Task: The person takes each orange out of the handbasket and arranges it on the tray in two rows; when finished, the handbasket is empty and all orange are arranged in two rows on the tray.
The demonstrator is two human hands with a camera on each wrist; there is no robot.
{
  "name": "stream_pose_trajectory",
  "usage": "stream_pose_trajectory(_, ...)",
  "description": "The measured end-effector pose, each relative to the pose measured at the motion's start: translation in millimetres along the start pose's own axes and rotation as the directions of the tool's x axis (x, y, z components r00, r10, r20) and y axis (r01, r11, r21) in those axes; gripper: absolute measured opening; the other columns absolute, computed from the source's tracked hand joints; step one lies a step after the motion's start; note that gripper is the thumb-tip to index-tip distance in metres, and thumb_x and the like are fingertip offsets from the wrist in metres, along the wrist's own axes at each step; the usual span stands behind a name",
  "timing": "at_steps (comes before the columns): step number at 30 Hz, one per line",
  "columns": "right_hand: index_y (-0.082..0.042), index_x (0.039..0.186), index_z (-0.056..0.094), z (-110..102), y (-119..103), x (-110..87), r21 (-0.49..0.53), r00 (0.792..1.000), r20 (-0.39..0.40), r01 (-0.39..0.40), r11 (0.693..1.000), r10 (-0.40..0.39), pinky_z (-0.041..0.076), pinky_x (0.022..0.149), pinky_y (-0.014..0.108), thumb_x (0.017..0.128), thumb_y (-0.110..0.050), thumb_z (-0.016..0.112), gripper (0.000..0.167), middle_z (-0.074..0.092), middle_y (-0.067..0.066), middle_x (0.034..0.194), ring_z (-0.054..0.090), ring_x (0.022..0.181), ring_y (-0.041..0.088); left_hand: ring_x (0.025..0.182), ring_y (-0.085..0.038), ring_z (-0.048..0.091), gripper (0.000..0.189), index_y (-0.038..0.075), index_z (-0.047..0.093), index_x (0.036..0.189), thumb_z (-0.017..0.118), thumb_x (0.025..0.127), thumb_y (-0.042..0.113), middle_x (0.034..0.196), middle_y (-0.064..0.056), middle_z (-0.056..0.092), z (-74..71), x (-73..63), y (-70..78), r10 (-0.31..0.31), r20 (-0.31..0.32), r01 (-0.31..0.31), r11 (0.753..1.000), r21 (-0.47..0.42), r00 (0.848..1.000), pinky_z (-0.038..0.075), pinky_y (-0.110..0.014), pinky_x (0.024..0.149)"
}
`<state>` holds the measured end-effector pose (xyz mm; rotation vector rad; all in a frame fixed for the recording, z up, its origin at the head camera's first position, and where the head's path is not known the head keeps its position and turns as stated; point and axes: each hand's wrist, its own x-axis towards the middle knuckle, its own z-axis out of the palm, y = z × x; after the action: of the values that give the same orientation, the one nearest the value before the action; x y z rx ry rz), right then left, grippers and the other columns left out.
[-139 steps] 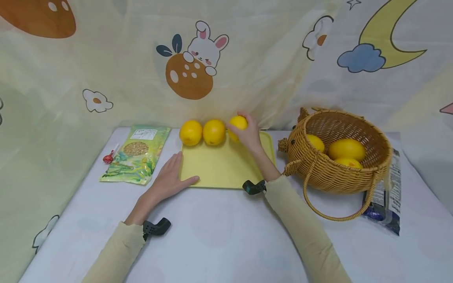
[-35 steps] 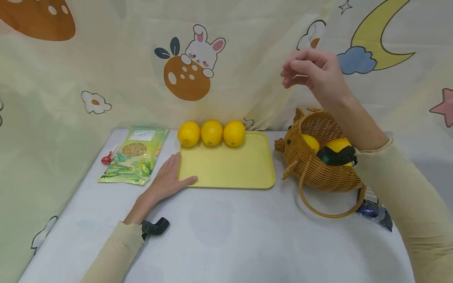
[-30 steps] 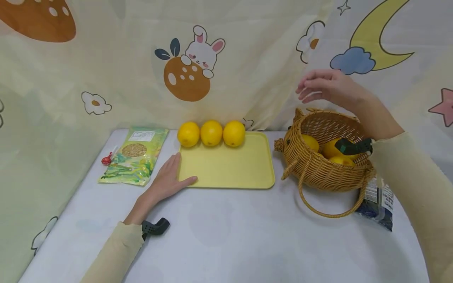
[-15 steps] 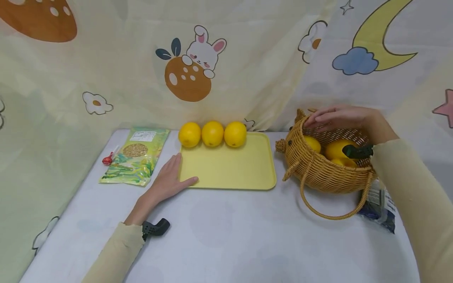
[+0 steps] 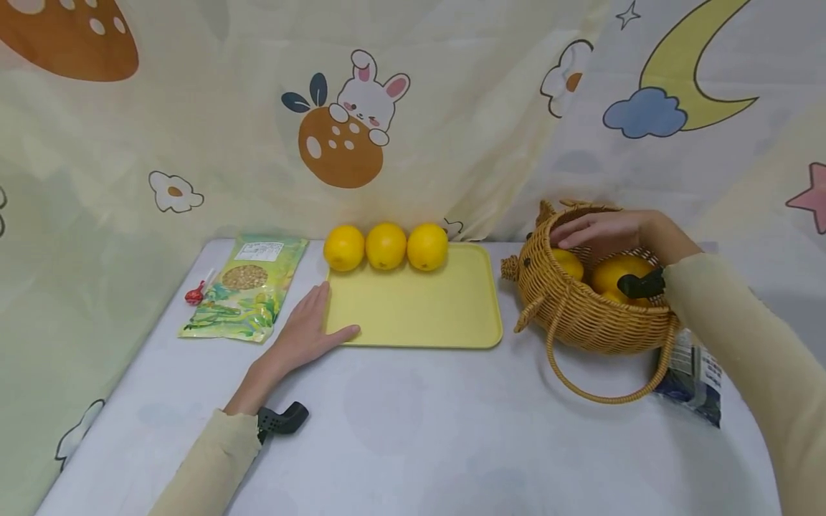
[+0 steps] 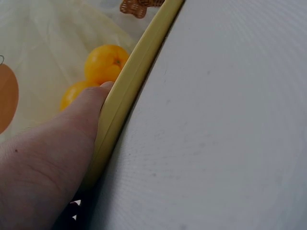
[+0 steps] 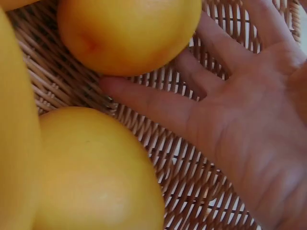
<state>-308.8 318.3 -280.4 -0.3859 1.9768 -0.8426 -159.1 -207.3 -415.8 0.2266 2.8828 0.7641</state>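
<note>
My left hand [image 5: 300, 330] lies at the left edge of a yellow tray [image 5: 413, 308], fingers straight, thumb over its front rim. In the left wrist view the thumb presses against that rim. Three oranges stand in a row along the tray's back: left [image 5: 344, 248], middle [image 5: 386, 246] and right [image 5: 427, 246]. My right hand [image 5: 606, 231] is inside a pig-shaped wicker basket [image 5: 600, 333]. In the right wrist view its fingers are spread, with one fingertip at the underside of an orange [image 7: 129, 33]. Another orange [image 7: 96, 177] sits beside the hand; some fingertips are hidden behind the fruit.
Left of the tray lie a green-yellow packet [image 5: 248, 287] and a red lollipop [image 5: 195, 292]. The basket's looped handle [image 5: 600, 398] rests on the table in front. A dark packet [image 5: 693, 383] lies partly behind the basket. A printed cloth [image 5: 477, 143] hangs at the back.
The right hand let go of the third orange at the tray's back, rose to the right, then came down into the basket. The left hand has stayed at the tray's edge.
</note>
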Motion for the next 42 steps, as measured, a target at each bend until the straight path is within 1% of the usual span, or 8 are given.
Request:
stream_pose_trajectory(5, 0.000, 0.155, 0.003, 2.4, 0.2, 4.3, 0.107, 0.999, 0.052, -0.009, 0.994, 0.004, 0.044, 0.107, 0.055, 0.104, -0.025, 0.043, 0.069, 0.002, 0.025, 0.162, 0.017, 0.147, 0.041, 0.151, -0.038, 0.005, 0.117, 0.002, -0.002, 0.155, 0.055, 0.082, 0.073, 0.164, -0.019, 0.001, 0.9, 0.1, -1.8, -0.007, 0.000, 0.007, 1.000, 0.002, 1.000, 0.011, -0.055, 0.122)
stream_pose_trajectory(7, -0.001, 0.155, -0.001, 2.7, 0.7, 5.5, 0.129, 0.999, 0.050, -0.018, 0.991, 0.012, 0.045, 0.105, 0.055, 0.103, -0.025, 0.044, 0.072, -0.003, 0.024, 0.162, 0.009, 0.149, 0.042, 0.151, -0.038, 0.005, 0.117, 0.002, -0.002, 0.155, 0.054, 0.082, 0.074, 0.164, -0.019, 0.001, 1.3, 0.1, -2.3, -0.012, 0.002, 0.012, 1.000, 0.000, 1.000, 0.011, -0.055, 0.122)
stream_pose_trajectory(10, -0.001, 0.155, -0.006, 1.8, 2.5, 7.8, 0.136, 0.997, 0.072, -0.026, 0.990, 0.017, 0.045, 0.105, 0.056, 0.103, -0.023, 0.043, 0.074, -0.010, 0.023, 0.162, -0.003, 0.149, 0.045, 0.151, -0.038, 0.005, 0.118, 0.003, -0.002, 0.155, 0.054, 0.081, 0.075, 0.164, -0.019, 0.001, 1.9, 0.3, -2.7, -0.017, 0.007, 0.017, 1.000, -0.001, 1.000, 0.011, -0.055, 0.123)
stream_pose_trajectory(14, -0.003, 0.154, -0.010, 2.7, 4.6, 10.1, 0.145, 0.994, 0.101, -0.056, 0.988, 0.041, 0.045, 0.105, 0.055, 0.103, -0.021, 0.044, 0.076, -0.015, 0.021, 0.161, -0.006, 0.148, 0.045, 0.151, -0.037, 0.005, 0.117, 0.003, -0.002, 0.155, 0.054, 0.081, 0.074, 0.164, -0.019, 0.000, 2.0, 0.4, -2.2, -0.017, 0.010, 0.017, 1.000, -0.004, 1.000, 0.011, -0.055, 0.123)
stream_pose_trajectory(18, -0.004, 0.155, -0.009, 4.4, 7.5, 12.1, 0.137, 0.991, 0.119, -0.085, 0.987, 0.069, 0.046, 0.105, 0.053, 0.103, -0.022, 0.046, 0.077, -0.012, 0.023, 0.161, 0.005, 0.149, 0.044, 0.152, -0.037, 0.004, 0.117, 0.002, -0.002, 0.155, 0.054, 0.082, 0.074, 0.164, -0.019, 0.000, 2.2, 0.1, -1.0, -0.016, 0.015, 0.016, 1.000, -0.008, 1.000, 0.011, -0.055, 0.123)
stream_pose_trajectory(22, -0.004, 0.155, -0.007, 4.8, 9.7, 13.3, 0.106, 0.988, 0.121, -0.105, 0.989, 0.092, 0.047, 0.105, 0.051, 0.102, -0.023, 0.048, 0.078, -0.005, 0.025, 0.161, 0.025, 0.146, 0.037, 0.152, -0.037, 0.004, 0.116, 0.002, -0.002, 0.155, 0.054, 0.082, 0.073, 0.164, -0.019, 0.000, 2.2, 0.4, 0.3, -0.016, 0.017, 0.016, 1.000, -0.004, 1.000, 0.010, -0.055, 0.123)
stream_pose_trajectory(34, -0.010, 0.155, -0.014, 3.3, 6.5, 15.1, 0.120, 0.977, 0.191, -0.121, 0.985, 0.097, 0.047, 0.105, 0.050, 0.102, -0.021, 0.048, 0.083, -0.011, 0.023, 0.161, 0.042, 0.137, 0.024, 0.152, -0.037, 0.005, 0.116, 0.002, -0.001, 0.155, 0.055, 0.082, 0.072, 0.164, -0.019, 0.001, 1.0, 0.3, 1.5, -0.013, 0.013, 0.013, 1.000, 0.001, 1.000, 0.011, -0.055, 0.123)
stream_pose_trajectory(42, -0.016, 0.154, -0.019, 1.9, 5.5, 16.8, 0.105, 0.971, 0.210, -0.137, 0.985, 0.112, 0.048, 0.105, 0.048, 0.102, -0.020, 0.049, 0.086, -0.016, 0.019, 0.162, 0.045, 0.134, 0.024, 0.152, -0.037, 0.005, 0.116, 0.002, -0.002, 0.155, 0.055, 0.083, 0.072, 0.164, -0.019, 0.001, 0.1, 1.2, 0.8, -0.006, 0.008, 0.006, 1.000, 0.003, 1.000, 0.011, -0.055, 0.123)
